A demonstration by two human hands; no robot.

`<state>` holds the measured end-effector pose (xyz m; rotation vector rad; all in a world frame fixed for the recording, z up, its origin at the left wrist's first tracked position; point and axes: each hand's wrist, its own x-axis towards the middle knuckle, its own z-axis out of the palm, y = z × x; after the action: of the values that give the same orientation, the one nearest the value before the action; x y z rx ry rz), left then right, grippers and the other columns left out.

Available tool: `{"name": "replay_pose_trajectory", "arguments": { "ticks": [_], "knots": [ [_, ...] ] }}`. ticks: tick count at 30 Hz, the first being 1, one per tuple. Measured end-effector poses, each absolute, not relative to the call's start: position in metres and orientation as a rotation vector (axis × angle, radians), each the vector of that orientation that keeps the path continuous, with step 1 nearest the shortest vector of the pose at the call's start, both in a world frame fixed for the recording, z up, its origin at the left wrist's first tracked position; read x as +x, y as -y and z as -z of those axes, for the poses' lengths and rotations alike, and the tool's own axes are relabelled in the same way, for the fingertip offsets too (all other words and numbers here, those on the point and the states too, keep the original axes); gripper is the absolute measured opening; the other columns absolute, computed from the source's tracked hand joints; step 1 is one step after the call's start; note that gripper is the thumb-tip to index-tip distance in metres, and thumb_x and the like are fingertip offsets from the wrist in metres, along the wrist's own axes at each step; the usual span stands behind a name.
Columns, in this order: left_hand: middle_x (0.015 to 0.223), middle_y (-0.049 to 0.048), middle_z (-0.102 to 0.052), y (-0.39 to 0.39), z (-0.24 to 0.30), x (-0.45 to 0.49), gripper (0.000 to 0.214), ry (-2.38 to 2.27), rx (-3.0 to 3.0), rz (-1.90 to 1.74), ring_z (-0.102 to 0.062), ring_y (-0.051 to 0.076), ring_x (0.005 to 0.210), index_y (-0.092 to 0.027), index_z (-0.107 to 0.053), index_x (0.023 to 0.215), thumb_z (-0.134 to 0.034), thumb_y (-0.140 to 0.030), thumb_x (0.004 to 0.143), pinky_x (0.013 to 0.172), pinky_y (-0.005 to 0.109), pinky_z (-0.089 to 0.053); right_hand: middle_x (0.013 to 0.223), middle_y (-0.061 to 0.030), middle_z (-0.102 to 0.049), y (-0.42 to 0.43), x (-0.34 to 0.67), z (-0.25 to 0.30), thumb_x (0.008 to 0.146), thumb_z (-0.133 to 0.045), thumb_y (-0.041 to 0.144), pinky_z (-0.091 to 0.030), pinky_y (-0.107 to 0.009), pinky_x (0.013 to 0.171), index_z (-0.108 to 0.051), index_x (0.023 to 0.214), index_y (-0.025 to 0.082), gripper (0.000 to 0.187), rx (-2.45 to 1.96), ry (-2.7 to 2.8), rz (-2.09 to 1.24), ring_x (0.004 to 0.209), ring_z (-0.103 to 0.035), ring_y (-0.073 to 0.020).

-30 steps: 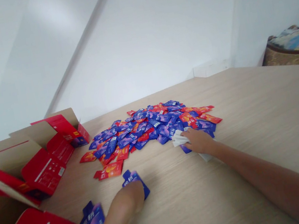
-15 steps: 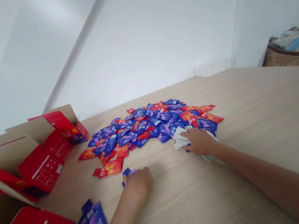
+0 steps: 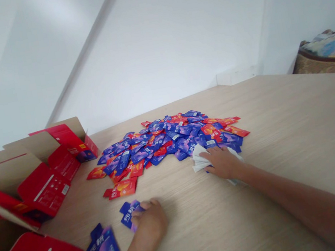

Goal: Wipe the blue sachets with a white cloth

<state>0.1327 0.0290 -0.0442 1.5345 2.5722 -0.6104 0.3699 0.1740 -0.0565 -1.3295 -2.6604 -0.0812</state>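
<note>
Two-handed, holding a blue-purple sachet [image 3: 127,217] in the half-curled left hand [image 3: 152,219] and white cloth [image 3: 199,158] in the loosely bent right hand [image 3: 223,162].

White walls [image 3: 171,38], pale wood-grain tabletop [image 3: 285,130]

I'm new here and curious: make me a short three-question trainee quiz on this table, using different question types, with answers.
1. True or false: the right hand is touching nothing.
2. What do the fingers of the left hand rest on? (a) an orange packet (b) a blue-purple packet (c) the wall
3. Fill in: in the picture, the open red boxes stand to the ____ of the pile of packets.

Key: 1. False, it rests on a white cloth or tissue. 2. b. 3. left.
</note>
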Motion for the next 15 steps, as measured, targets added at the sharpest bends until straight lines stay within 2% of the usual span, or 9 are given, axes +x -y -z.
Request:
{"name": "replay_pose_trajectory", "arguments": {
  "ticks": [5, 11, 15],
  "knots": [
    [0.139, 0.0235, -0.042, -0.033, 0.046, 0.140, 0.059, -2.625, 1.459, 0.700, -0.050, 0.041, 0.115, -0.015, -0.045, 0.133, -0.027, -0.002, 0.078, 0.088, 0.053, -0.041, 0.118, -0.0136, -0.053, -0.152, 0.355, 0.053, 0.083, -0.049, 0.046, -0.033, -0.047, 0.087, -0.045, 0.129, 0.025, 0.051, -1.245, 2.701, 0.008, 0.108, -0.046, -0.0317],
    [0.138, 0.0252, -0.042, -0.035, 0.051, 0.141, 0.059, -2.687, 1.441, 0.728, -0.049, 0.043, 0.114, -0.014, -0.045, 0.133, -0.035, -0.001, 0.076, 0.088, 0.055, -0.042, 0.112, -0.0127, -0.055, -0.130, 0.342, 0.045, 0.082, -0.052, 0.047, -0.036, -0.043, 0.084, -0.050, 0.123, 0.024, 0.048, -1.150, 2.733, -0.076, 0.105, -0.047, -0.0303],
    [0.139, 0.0250, -0.041, -0.038, 0.060, 0.140, 0.059, -2.722, 1.396, 0.730, -0.048, 0.043, 0.115, -0.016, -0.044, 0.133, -0.031, -0.001, 0.078, 0.089, 0.055, -0.039, 0.107, -0.0124, -0.055, -0.117, 0.337, 0.042, 0.083, -0.048, 0.047, -0.038, -0.038, 0.081, -0.054, 0.119, 0.022, 0.044, -1.119, 2.757, -0.146, 0.100, -0.050, -0.0277]
  ]
}}
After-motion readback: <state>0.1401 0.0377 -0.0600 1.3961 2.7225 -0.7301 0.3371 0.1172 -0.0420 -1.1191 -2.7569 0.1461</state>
